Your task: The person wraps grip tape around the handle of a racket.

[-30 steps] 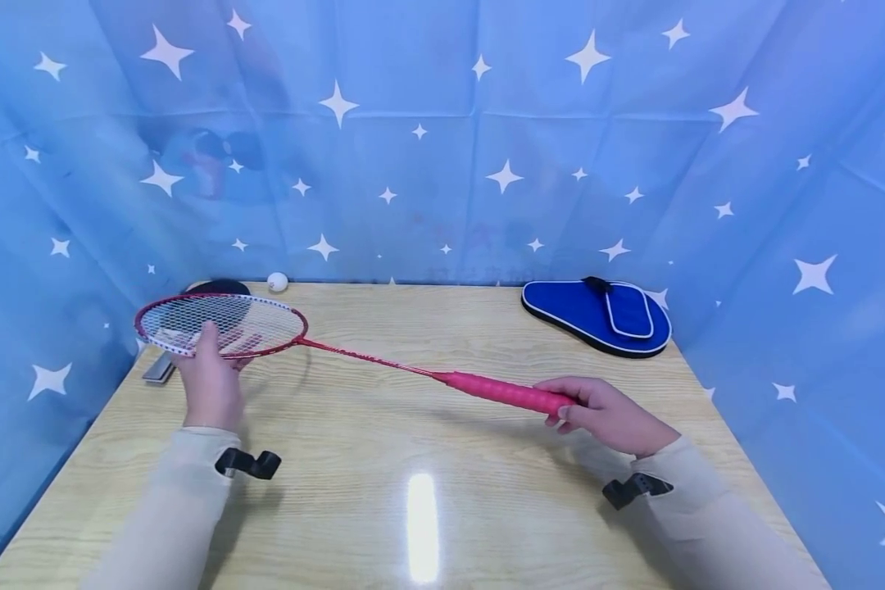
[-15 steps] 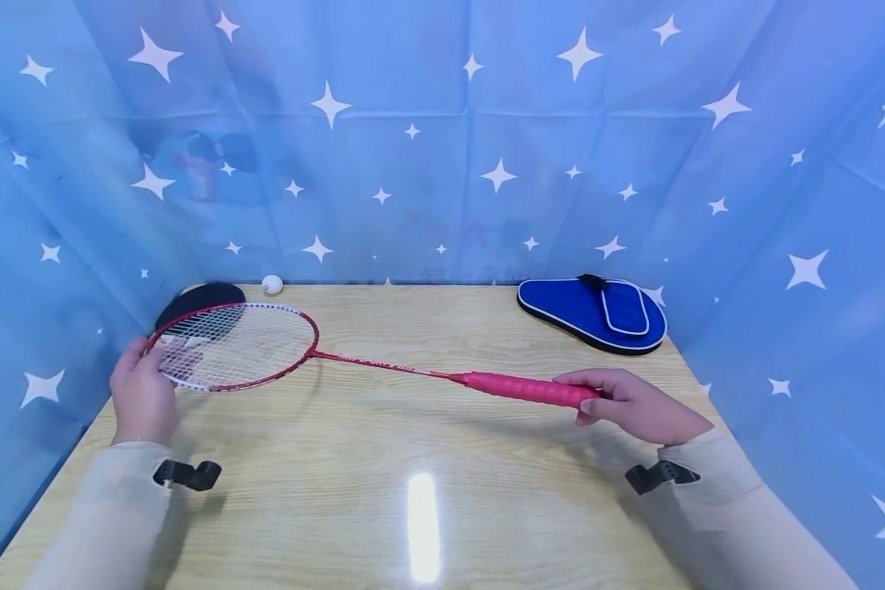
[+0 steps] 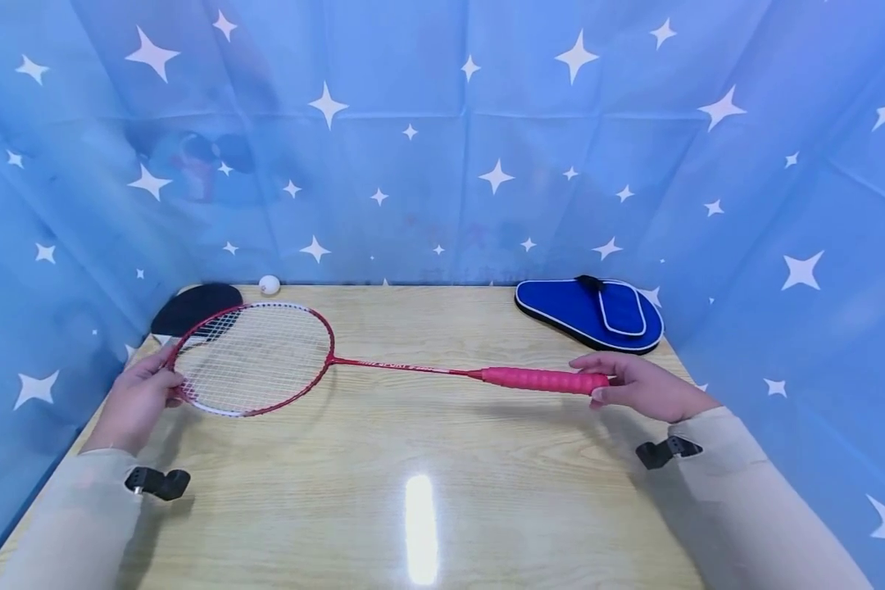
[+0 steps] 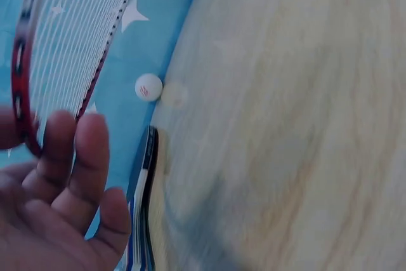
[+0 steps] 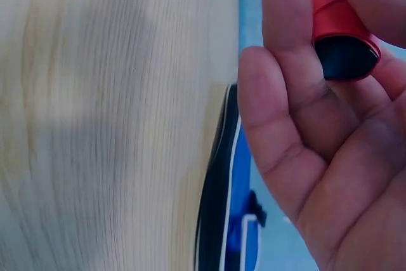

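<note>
A badminton racket (image 3: pixel 401 366) with a red and white frame spans the space between both hands, held above the table. My left hand (image 3: pixel 138 395) pinches the tip of its head (image 3: pixel 254 360), thumb on the near side and fingers beneath. At the other end my right hand (image 3: pixel 645 385) grips the butt of the pink handle (image 3: pixel 542 380) between thumb and fingers. The right wrist view shows the black end cap (image 5: pixel 347 57) close to the palm. In the left wrist view, the fingers (image 4: pixel 89 157) curl at the racket's rim (image 4: pixel 22 74).
A black table tennis bat (image 3: pixel 192 315) lies at the back left, partly behind the racket head. Beside it sits a white ball (image 3: pixel 269 284). A blue bat case (image 3: pixel 560 303) lies at the back right. Starry blue curtains (image 3: pixel 413 147) border the wooden table (image 3: pixel 324 492).
My left hand has slid from under the racket head out to its tip, on the left. The racket has shifted right and levelled, its handle end rising slightly with my right hand.
</note>
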`<state>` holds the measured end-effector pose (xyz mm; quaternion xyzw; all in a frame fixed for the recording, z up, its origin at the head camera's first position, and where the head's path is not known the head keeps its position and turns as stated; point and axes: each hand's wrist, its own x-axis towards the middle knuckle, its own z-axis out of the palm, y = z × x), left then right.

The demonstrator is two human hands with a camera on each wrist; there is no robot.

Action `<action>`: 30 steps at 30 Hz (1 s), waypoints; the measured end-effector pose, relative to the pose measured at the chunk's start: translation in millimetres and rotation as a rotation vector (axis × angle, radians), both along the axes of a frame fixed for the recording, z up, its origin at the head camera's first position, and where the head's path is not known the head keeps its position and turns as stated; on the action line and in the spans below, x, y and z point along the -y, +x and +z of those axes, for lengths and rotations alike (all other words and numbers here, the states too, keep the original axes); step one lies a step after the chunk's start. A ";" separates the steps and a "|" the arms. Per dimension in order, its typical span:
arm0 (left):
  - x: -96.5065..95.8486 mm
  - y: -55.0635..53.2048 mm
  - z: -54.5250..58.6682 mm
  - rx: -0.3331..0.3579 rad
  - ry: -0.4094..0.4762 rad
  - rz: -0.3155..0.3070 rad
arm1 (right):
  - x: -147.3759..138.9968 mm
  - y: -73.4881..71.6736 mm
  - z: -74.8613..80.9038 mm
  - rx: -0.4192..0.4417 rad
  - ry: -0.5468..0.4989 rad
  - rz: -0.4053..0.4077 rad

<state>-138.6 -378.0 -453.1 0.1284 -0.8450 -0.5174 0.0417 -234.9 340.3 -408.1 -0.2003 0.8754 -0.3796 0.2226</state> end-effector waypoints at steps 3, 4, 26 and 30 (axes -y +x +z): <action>5.6 1.0 -2.0 0.040 -0.064 -0.086 | -3.1 -7.5 -2.2 0.028 -0.004 -0.049; 7.5 1.3 -2.7 0.052 -0.072 -0.115 | -4.0 -9.6 -3.3 0.025 -0.004 -0.055; 7.0 -0.9 -14.4 0.238 -0.228 -0.326 | -19.5 -36.4 -26.4 -0.094 0.209 -0.182; 6.7 -1.2 -17.3 0.234 -0.219 -0.350 | -22.8 -40.5 -31.1 -0.094 0.225 -0.192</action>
